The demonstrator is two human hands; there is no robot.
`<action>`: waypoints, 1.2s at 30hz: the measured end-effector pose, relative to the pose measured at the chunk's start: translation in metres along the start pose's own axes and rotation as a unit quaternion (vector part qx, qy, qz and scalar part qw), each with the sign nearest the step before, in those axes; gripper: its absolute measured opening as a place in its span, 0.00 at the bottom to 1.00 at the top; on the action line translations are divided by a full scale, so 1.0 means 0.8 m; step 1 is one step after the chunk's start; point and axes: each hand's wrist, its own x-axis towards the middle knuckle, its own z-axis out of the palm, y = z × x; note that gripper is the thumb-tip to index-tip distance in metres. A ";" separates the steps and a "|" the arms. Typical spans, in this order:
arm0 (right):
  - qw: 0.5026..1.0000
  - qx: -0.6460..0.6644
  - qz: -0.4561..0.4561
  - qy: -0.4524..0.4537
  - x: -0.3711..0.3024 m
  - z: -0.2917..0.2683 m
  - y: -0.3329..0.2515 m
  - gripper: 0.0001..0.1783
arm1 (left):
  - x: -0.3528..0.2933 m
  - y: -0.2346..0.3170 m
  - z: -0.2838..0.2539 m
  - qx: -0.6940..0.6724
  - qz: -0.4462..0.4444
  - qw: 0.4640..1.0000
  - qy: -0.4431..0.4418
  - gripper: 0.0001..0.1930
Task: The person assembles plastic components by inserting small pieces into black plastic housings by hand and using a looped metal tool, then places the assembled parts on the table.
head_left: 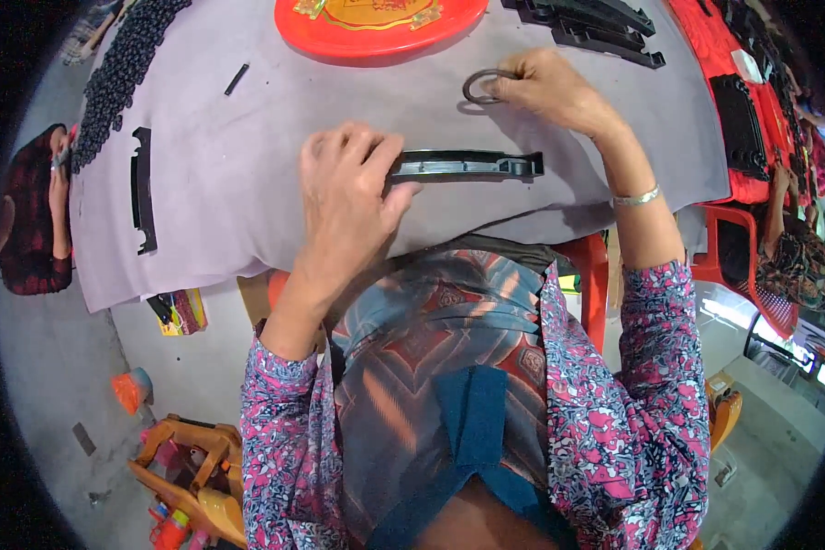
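Note:
A long black plastic strip [472,167] with a channel and a clip-like end lies on the grey cloth in front of me. My left hand [350,179] has its fingers closed over the strip's left end, hiding that end. Just above and to the right, my right hand [550,90] pinches a dark ring [468,87] between thumb and fingers. The ring is held near the cloth, apart from the strip.
At the far edge stand a red round tray [385,48] and several black strips [596,29]. On the left are a pile of small black pieces [119,78], a lone black strip [145,197] and a short black stick [236,80]. People sit at both sides.

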 end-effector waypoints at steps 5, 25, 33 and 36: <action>0.980 -0.030 -0.111 0.164 -0.001 0.019 -0.009 0.17 | -0.017 -0.010 -0.002 -0.030 -0.023 0.999 0.016 0.17; 0.948 -0.197 -0.149 0.199 -0.091 0.118 -0.098 0.16 | -0.032 -0.014 0.026 -0.102 -0.042 0.993 0.043 0.16; 0.938 -0.192 -0.162 0.238 -0.087 0.130 -0.094 0.12 | -0.035 -0.011 0.028 -0.133 -0.021 0.988 0.078 0.14; 0.934 -0.198 -0.168 0.246 -0.082 0.134 -0.084 0.11 | -0.034 -0.011 0.030 -0.126 -0.017 0.988 0.087 0.14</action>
